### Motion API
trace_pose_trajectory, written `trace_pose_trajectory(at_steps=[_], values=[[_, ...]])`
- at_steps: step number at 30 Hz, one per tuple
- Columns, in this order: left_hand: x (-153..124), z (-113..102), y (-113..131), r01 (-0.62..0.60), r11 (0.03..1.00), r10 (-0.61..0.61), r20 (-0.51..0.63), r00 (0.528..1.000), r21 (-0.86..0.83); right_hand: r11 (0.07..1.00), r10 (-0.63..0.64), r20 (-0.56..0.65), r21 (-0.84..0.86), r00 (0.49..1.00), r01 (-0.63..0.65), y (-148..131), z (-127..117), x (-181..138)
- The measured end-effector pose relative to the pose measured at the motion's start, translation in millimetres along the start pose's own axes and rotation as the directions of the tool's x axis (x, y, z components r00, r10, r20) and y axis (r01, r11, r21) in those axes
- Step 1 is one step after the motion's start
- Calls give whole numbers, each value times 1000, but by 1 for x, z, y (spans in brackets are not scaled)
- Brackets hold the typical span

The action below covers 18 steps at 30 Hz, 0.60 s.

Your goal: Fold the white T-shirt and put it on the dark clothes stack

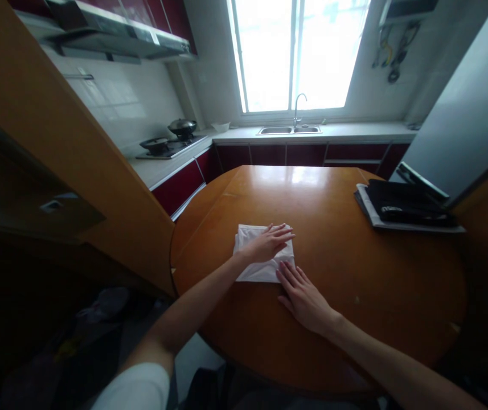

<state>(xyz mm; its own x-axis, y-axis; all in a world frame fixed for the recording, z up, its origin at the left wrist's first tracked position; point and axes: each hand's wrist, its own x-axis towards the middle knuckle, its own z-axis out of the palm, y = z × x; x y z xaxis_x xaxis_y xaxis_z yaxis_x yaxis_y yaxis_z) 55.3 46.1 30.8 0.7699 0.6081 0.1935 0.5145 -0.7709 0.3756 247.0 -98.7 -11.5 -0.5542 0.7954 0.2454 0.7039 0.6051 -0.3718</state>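
A folded white cloth (250, 272) lies on the round wooden table (346, 267), a little left of its middle. My left hand (266, 243) rests flat on top of the cloth, fingers stretched out to the right. My right hand (303, 296) lies flat on the table at the cloth's near right corner, fingers together and their tips touching the cloth's edge. Neither hand grips anything.
A stack of dark folded clothes (401, 206) lies at the table's far right edge beside a grey panel. A wooden partition (77, 159) stands to the left. Behind are a counter with a sink (290, 130), a stove with pots (171, 142) and a bright window.
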Motion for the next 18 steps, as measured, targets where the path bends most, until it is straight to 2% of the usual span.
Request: trace_pose_trajectory(at_steps=[2, 5, 9, 11, 13, 15, 18], values=[[20, 12, -9, -34, 999, 30, 108, 994, 29, 1000, 17, 40, -2, 999, -17, -4, 2, -5], [32, 23, -23, -18, 998, 8, 175, 985, 56, 1000, 5, 77, 11, 997, -6, -6, 1, -12], [28, 27, -30, 0, 998, -8, 127, 992, 67, 997, 17, 47, 75, 999, -21, -5, -4, -11], [25, 28, -29, 12, 997, -17, 79, 997, 71, 987, 117, -35, 114, 993, -112, -4, -3, -5], [23, 29, -28, 21, 997, -24, 43, 999, 77, 961, 257, -114, 132, 960, -241, -4, 1, 1], [23, 30, -28, 23, 997, -25, 30, 999, 78, 940, 330, -143, 137, 933, -311, -9, 8, 3], [23, 30, -28, 22, 998, -24, 26, 999, 66, 938, 322, -162, 188, 933, -291, -22, 15, -3]])
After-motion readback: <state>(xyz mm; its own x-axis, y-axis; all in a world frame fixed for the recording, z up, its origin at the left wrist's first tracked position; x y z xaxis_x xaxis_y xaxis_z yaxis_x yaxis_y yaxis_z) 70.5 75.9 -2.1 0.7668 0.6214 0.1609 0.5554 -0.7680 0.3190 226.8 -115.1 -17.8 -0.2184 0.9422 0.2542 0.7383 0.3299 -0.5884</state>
